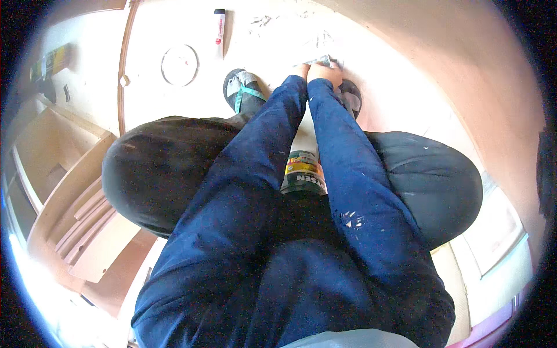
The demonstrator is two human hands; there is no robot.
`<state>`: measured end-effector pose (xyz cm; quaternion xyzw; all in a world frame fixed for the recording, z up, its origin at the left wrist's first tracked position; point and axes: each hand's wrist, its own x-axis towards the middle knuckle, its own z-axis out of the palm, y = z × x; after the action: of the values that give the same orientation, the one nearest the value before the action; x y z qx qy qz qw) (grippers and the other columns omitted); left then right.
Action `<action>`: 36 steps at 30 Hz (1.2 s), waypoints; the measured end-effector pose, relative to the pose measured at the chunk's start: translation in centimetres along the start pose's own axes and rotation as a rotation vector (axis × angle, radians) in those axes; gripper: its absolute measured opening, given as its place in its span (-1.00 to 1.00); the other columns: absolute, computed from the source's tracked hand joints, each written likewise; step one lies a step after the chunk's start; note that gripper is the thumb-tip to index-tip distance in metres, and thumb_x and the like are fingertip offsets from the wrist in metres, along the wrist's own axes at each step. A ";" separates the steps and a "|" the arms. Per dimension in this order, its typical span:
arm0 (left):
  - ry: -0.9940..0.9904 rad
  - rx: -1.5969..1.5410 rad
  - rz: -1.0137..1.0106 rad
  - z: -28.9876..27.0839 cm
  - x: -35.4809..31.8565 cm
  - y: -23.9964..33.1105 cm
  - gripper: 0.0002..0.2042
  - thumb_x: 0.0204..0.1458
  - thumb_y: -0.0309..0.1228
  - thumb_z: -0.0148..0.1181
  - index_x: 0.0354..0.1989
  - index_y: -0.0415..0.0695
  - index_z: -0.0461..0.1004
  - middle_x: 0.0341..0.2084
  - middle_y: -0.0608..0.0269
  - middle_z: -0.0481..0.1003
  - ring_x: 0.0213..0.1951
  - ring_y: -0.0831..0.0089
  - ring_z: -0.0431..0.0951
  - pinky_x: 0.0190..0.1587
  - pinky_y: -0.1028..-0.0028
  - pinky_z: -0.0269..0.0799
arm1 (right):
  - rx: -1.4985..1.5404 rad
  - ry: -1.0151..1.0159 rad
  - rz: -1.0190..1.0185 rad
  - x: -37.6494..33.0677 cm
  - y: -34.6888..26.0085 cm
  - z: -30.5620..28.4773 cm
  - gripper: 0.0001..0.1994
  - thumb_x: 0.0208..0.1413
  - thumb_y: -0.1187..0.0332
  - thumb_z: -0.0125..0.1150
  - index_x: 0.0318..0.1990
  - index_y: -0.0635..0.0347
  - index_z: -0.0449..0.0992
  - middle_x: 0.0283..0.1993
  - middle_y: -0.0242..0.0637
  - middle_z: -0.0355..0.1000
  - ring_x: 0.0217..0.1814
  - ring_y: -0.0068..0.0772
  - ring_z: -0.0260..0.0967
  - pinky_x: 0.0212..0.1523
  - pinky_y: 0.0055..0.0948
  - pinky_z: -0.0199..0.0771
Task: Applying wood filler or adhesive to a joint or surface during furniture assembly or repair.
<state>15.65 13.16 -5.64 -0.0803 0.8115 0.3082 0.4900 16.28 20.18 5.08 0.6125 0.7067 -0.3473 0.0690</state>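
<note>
Both my arms, in dark blue sleeves, reach forward between my bent knees, and the hands meet low over the pale floor. My right hand (326,73) is curled closed against a light grey, flattish thing (318,60), whose kind is too washed out to tell. Close beside it on the left, my left hand (301,70) touches the near edge of the same thing; its fingers are mostly hidden. Between my forearms a dark tub with a yellow label (304,173) stands nearer to me.
A white tube with a black cap (219,28) and a thin ring (179,65) lie ahead on the left. Whitish scraps (262,21) are strewn farther off. My left shoe (243,91) has a teal strap. Wooden boards (93,223) lie at the left, and a beige wall (464,75) curves along the right.
</note>
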 end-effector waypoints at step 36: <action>-0.047 0.028 -0.005 2.3 -0.8 2.8 -0.51 0.27 -0.12 -0.01 0.10 -0.32 0.54 0.11 -0.25 0.52 0.20 -0.09 0.51 0.27 0.19 0.39 | -0.038 0.181 -0.006 2.6 2.3 -0.2 -0.63 -0.06 0.19 0.29 -0.12 0.19 0.70 -0.19 0.06 0.64 -0.07 0.08 0.63 0.03 -0.11 0.61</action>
<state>16.55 16.64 -4.57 -0.0684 0.8038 0.2972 0.5108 17.81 22.42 2.92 0.6381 0.7182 -0.2773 0.0153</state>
